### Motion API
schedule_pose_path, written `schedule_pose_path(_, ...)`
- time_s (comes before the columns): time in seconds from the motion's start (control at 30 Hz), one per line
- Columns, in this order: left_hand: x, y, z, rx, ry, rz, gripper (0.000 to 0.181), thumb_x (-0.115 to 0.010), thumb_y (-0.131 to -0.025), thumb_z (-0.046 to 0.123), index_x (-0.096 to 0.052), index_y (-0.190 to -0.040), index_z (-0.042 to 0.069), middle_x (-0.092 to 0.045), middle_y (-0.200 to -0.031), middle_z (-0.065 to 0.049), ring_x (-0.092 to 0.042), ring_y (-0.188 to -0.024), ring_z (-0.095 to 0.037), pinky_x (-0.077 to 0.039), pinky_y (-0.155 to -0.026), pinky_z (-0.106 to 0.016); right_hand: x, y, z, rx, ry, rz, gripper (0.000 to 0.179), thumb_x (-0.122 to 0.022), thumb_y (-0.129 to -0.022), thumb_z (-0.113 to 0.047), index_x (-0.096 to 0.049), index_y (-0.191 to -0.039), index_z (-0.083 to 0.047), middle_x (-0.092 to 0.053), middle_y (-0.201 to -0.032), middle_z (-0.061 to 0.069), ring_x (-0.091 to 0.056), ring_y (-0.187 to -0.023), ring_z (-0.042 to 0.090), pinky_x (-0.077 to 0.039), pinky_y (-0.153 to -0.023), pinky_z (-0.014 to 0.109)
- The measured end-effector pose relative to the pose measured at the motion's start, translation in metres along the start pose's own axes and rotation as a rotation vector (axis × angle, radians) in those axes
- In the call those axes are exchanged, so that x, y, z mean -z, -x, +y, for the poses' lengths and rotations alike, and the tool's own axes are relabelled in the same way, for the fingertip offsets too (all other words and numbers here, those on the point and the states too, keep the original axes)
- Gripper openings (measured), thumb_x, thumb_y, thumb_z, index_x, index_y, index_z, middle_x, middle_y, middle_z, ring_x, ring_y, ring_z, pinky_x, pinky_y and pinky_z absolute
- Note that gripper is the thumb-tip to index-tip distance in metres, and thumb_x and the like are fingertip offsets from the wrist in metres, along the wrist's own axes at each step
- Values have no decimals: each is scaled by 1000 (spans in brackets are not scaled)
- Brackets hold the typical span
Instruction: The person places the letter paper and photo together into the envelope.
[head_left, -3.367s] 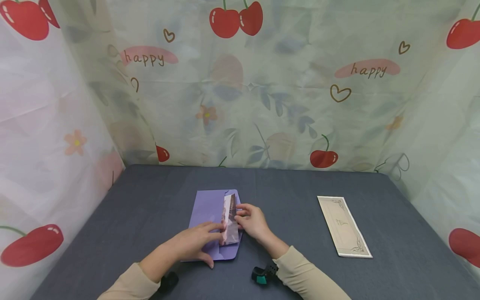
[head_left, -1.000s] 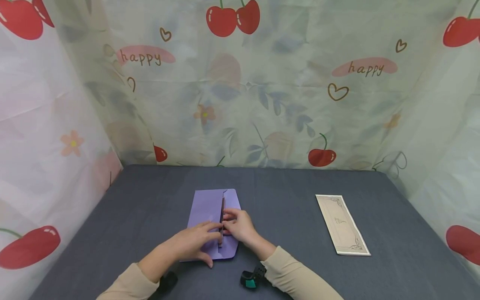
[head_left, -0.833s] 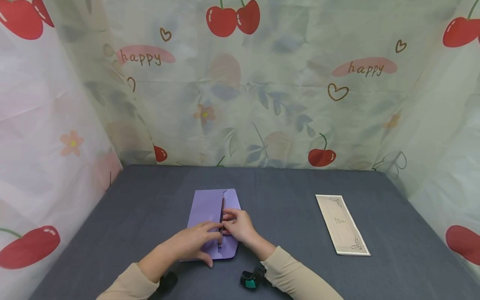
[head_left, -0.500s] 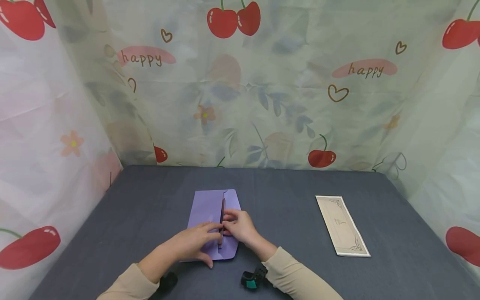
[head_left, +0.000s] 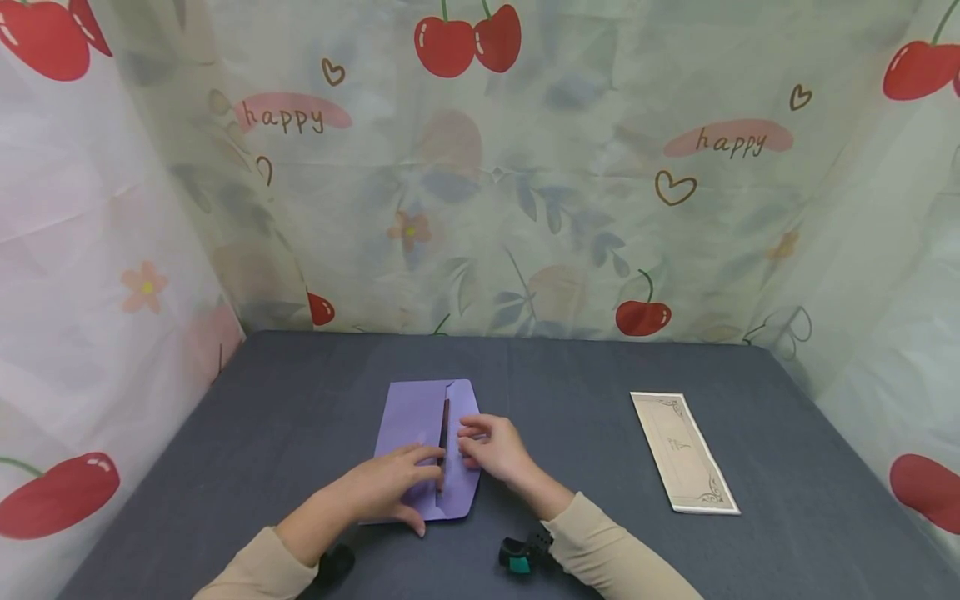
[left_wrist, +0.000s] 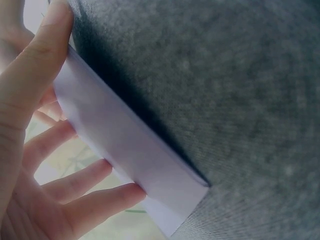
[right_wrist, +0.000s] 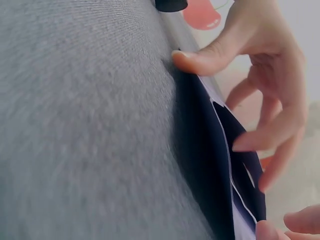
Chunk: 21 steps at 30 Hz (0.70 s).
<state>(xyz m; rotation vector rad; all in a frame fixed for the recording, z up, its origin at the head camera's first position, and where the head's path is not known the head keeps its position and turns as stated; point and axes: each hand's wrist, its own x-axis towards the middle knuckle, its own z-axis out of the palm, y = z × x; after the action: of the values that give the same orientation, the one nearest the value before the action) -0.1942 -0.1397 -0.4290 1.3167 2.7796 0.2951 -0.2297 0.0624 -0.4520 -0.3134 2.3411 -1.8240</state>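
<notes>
A purple envelope point(head_left: 412, 408) lies on the dark cloth, its flap point(head_left: 461, 492) spread to the right. Only a thin dark edge of a printed card point(head_left: 446, 421) shows at its opening. My left hand point(head_left: 382, 487) rests on the envelope, fingers spread near the opening and thumb at the near edge. In the left wrist view, those fingertips touch the envelope point(left_wrist: 125, 135). My right hand point(head_left: 498, 450) hovers at the flap with bent, relaxed fingers, holding nothing; whether they touch the flap I cannot tell. In the right wrist view, the opening gapes and right fingertips point(right_wrist: 305, 220) enter at the corner.
A cream folded card with ornate corners point(head_left: 684, 454) lies to the right on the dark tablecloth point(head_left: 555, 392). Black wrist devices, one with a green part point(head_left: 519, 557), sit under both wrists. Cherry-print curtains point(head_left: 525, 208) enclose the back and sides.
Since the earliest frame, the printed card has slid left into the envelope. My right hand moved left with it, then let go and drew back right. My left hand has stayed put.
</notes>
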Motion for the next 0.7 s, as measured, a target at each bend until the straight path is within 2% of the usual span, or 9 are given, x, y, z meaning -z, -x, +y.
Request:
schedule_pose_path(0.13,0,0,0,-4,6,1,46,-78,-65,43,-58,-100,23,-52,-133,-9,-50,-121,-41,-45,-97,-49,11,2,0,17,21,19,35,-59,-84,2,-55,-117,13,-64,-103,30,-69,-77,25,-58,-63,31)
schedule_pose_path(0.4,0,1,0,-13,11,10,46,-79,-64,42,-58,-100,22,-51,-133,-11,-50,-121,-43,-45,-97,-50,39,10,4,-9,84,95,30,-62,-85,-1,-60,-113,9,-67,-97,24,-68,-74,20,-58,-62,30)
schedule_pose_path(0.7,0,2,-1,-7,10,12,48,-78,-65,43,-57,-102,22,-50,-134,-10,-49,-122,-43,-46,-96,-50,85,20,10,-29,226,185,28,-62,-85,-4,-62,-111,6,-68,-93,19,-67,-71,19,-56,-60,28)
